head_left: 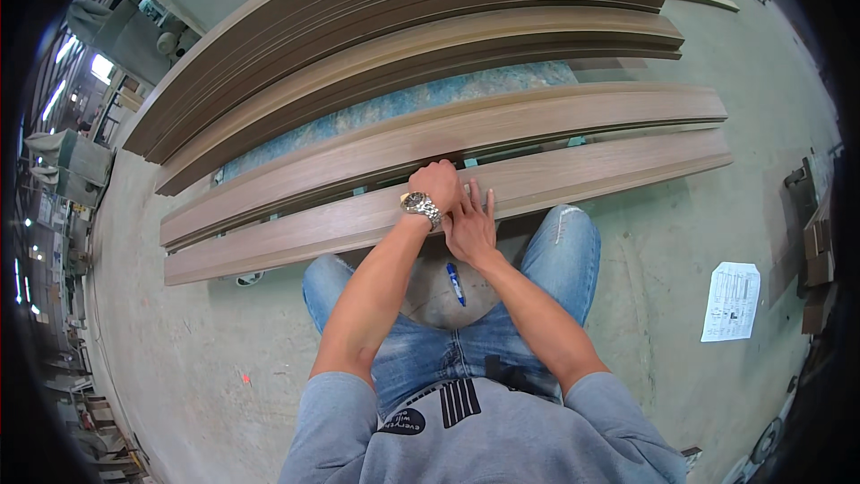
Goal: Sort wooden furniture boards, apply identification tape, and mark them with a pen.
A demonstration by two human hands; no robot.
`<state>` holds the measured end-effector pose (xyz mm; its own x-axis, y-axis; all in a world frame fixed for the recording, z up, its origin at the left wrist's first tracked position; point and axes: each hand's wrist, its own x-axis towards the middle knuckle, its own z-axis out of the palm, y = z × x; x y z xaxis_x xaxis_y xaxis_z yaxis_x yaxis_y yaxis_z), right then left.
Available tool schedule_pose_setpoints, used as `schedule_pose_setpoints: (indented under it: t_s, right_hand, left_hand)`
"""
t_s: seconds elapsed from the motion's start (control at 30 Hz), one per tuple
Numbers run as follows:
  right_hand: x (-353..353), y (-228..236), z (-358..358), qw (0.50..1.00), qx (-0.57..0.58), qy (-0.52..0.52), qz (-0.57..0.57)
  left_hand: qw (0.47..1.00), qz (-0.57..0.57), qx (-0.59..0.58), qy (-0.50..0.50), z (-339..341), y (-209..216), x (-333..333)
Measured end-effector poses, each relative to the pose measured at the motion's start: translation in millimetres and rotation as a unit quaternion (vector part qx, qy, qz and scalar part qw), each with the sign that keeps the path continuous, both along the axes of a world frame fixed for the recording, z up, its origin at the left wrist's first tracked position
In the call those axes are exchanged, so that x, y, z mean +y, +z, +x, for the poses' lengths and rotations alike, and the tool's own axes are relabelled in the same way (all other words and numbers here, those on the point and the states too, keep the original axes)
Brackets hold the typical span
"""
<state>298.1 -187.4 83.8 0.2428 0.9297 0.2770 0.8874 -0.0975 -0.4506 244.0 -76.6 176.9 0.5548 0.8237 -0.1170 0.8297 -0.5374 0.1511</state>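
clearly the nearest wood-grain board (573, 177), lying flat on the concrete floor (215, 341) before the knees, seems long, stiff and heavy, best gripped at its edges, while the left hand (436, 185) curls on its far edge and the right hand (469, 226) presses flat, fingers spread.

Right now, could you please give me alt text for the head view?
A crouching person presses both hands, left hand and right hand, onto the nearest long wooden board. More boards lie beyond; a blue pen lies between their knees.
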Motion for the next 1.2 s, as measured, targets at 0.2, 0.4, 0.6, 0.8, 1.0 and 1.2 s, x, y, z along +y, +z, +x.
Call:
schedule_pose_setpoints:
  t_s: [0.2,0.4,0.6,0.8,1.0,1.2]
  right_hand:
    - [2.5,1.8,13.0,0.996,0.041,0.04,-0.066]
    - [2.9,6.6,9.8,0.991,-0.012,0.037,-0.127]
    - [11.9,12.6,1.9,0.99,-0.037,0.051,-0.126]
    - [0.7,-3.3,8.9,0.997,-0.044,0.049,-0.045]
    - [0.5,7.7,-23.6,0.985,-0.004,0.17,-0.02]
    - [-6.3,13.0,32.2,0.995,0.041,0.058,-0.072]
  left_hand:
    - [1.0,-0.018,0.018,-0.001,2.7,2.2,3.8]
    - [0.999,0.016,0.014,-0.047,9.5,-8.6,-4.0]
    - [0.995,-0.009,-0.095,0.0,-19.7,5.8,-33.5]
    - [0.952,0.093,-0.264,0.126,-50.5,41.6,-36.1]
    - [0.933,0.056,-0.305,0.18,-105.6,20.2,-42.9]
    - [0.919,0.029,-0.341,0.193,-121.9,11.9,-54.1]
